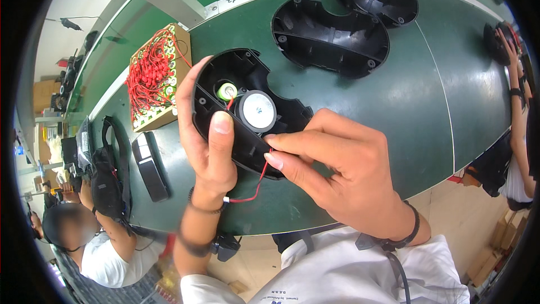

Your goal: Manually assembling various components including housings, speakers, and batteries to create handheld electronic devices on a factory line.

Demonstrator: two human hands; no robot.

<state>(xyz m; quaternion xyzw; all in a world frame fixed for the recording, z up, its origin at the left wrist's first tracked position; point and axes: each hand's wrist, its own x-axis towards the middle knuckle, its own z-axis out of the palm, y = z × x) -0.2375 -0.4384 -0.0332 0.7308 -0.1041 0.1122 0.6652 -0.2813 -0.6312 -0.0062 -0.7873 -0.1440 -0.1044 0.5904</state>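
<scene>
The black plastic shell (247, 112), curved like a kidney and open side up, sits lifted above the green tabletop (416, 112) in my left hand (211, 146), which grips it with the thumb pressed on its near rim and the fingers wrapped behind its far edge. Inside the shell, just beyond my thumb, lie a round grey speaker (257, 110) and a small green-ringed part (226, 90). My right hand (337, 169) pinches a red wire (260, 180) between thumb and forefinger at the shell's near edge; the wire loops down toward my left wrist. Beyond both hands, two more empty black shells (332, 36) rest on the tabletop. To the left of my left hand stands a tray of red-wired parts (154, 76).
</scene>
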